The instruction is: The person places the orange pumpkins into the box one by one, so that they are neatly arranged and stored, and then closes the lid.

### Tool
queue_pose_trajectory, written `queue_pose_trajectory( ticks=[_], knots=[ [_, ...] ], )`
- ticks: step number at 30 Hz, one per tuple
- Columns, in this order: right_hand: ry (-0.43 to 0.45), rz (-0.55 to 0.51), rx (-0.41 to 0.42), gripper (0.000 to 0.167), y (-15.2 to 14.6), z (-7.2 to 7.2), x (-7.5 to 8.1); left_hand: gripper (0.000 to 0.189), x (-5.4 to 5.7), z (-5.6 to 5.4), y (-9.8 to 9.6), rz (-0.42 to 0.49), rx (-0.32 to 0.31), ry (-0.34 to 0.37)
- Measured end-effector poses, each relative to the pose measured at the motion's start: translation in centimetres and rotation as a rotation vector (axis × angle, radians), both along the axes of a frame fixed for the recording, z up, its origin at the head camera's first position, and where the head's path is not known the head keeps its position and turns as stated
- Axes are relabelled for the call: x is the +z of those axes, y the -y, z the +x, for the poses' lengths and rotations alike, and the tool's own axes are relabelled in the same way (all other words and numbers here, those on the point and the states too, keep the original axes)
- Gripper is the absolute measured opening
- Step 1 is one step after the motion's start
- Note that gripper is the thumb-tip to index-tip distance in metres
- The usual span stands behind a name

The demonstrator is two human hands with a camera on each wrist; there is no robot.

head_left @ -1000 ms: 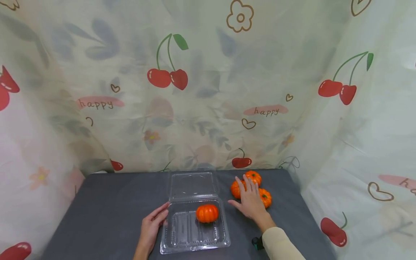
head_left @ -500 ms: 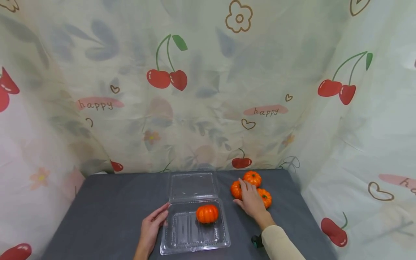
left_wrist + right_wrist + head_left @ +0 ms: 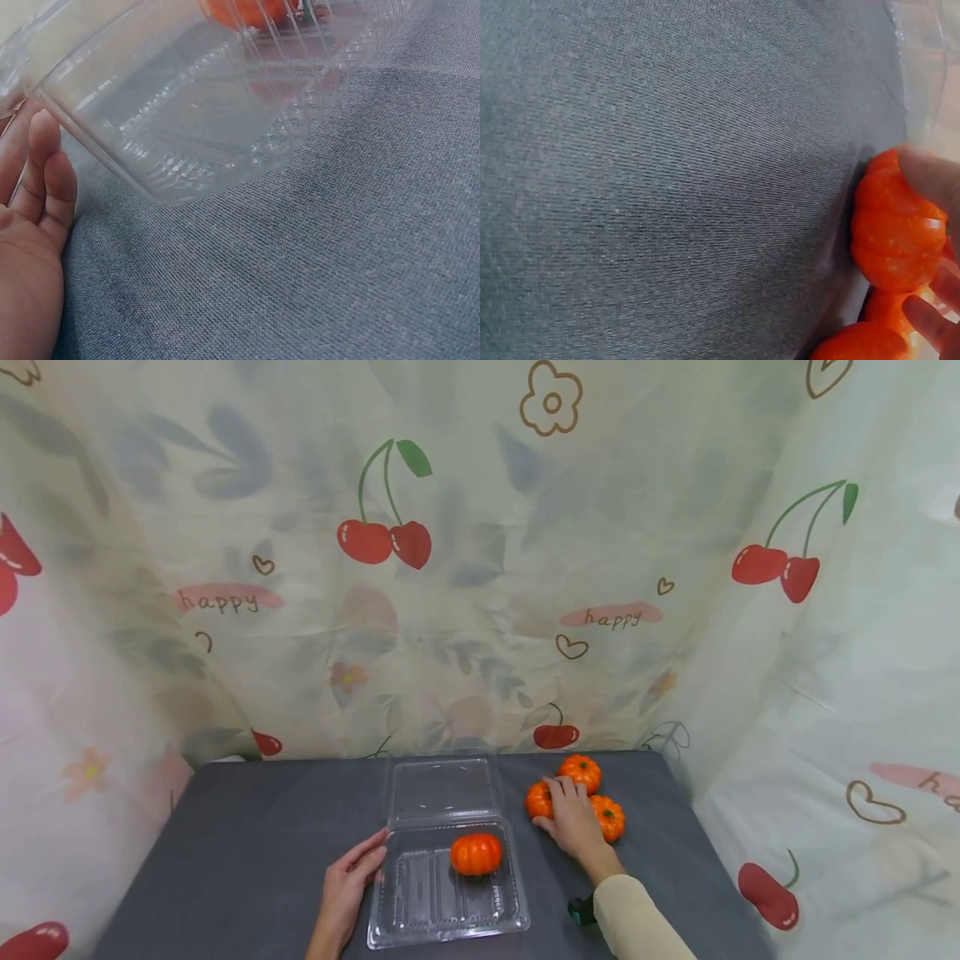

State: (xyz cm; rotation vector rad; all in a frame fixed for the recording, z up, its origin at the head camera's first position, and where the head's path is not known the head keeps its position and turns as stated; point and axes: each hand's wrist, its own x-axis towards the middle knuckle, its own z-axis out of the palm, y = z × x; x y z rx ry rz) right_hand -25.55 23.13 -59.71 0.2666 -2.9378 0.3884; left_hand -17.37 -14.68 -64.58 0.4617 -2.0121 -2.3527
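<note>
My right hand [image 3: 576,822] grips a small orange pumpkin [image 3: 538,800], thumb on its near left side and fingers bent over its top. In the right wrist view the thumb overlaps this ribbed pumpkin [image 3: 896,229]. Two more pumpkins lie right by that hand, one behind [image 3: 580,770] and one at its right [image 3: 609,818]. A clear plastic clamshell box [image 3: 420,935] stands open on the table, one pumpkin [image 3: 476,854] lying in its right half. Against the box's left side rests my left hand [image 3: 347,885], its relaxed fingers touching the rim; the left wrist view shows its fingertips by the clear wall [image 3: 112,161].
The box's lid [image 3: 442,785] is folded back toward the rear of the dark grey tabletop [image 3: 262,852]. A printed curtain [image 3: 465,610] hangs behind the table and along both sides. A small black object [image 3: 579,912] shows beside the right sleeve.
My right hand has lowered from above the pumpkins, its spread fingers closing round the left one, which has shifted slightly left. The left hand and the box stay in place.
</note>
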Motion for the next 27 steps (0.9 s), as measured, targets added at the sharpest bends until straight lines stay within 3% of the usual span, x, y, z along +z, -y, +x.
queue_pose_trajectory(
  ticks=[12, 21, 27],
  knots=[
    [0.039, -0.061, 0.042, 0.083, -0.4, 1.1, -0.4, 0.045, 0.0, -0.1, -0.3, -0.009, 0.002, -0.001],
    [0.076, -0.073, 0.051, 0.081, -0.1, 1.4, 0.8, 0.044, 0.2, -0.2, -0.2, -0.015, 0.017, 0.027],
    [0.045, -0.088, 0.05, 0.084, 0.0, 1.4, 1.9, 0.043, 0.2, -0.2, -0.3, -0.012, 0.014, 0.028]
  ],
)
